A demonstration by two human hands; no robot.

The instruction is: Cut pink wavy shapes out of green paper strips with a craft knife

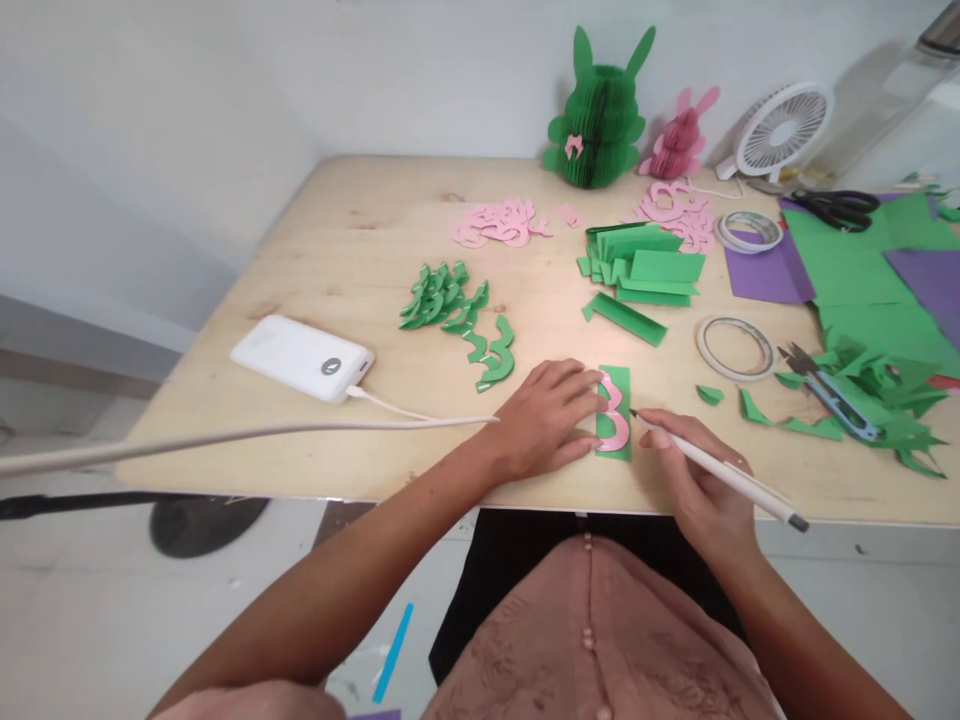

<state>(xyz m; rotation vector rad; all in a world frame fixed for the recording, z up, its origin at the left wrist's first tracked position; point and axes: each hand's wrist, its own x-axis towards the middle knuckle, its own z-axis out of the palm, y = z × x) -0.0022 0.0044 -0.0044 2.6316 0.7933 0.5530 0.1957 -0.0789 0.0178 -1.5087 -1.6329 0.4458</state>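
One pink cutout [619, 429] beneath left fingers [583, 408]

A person's left arm [360, 555] stretches in from the near left, left hand [544, 420] palm down, fingers [586, 404] pointing right, while the bent right arm [814, 625] brings the right hand [709, 505] alongside, curled in a writing grip.

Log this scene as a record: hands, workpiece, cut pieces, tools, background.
left hand: flat, fingers resting on the pink cutout
right hand: holds white pen, tip beside the green strip; contact unclear
workpiece: pink cutout lying on green strip
cut pieces: wavy green pieces, left of folded green strips
tools: black scissors, blue snips, both at right
background: green paper rabbit, pink paper rabbit, white fan
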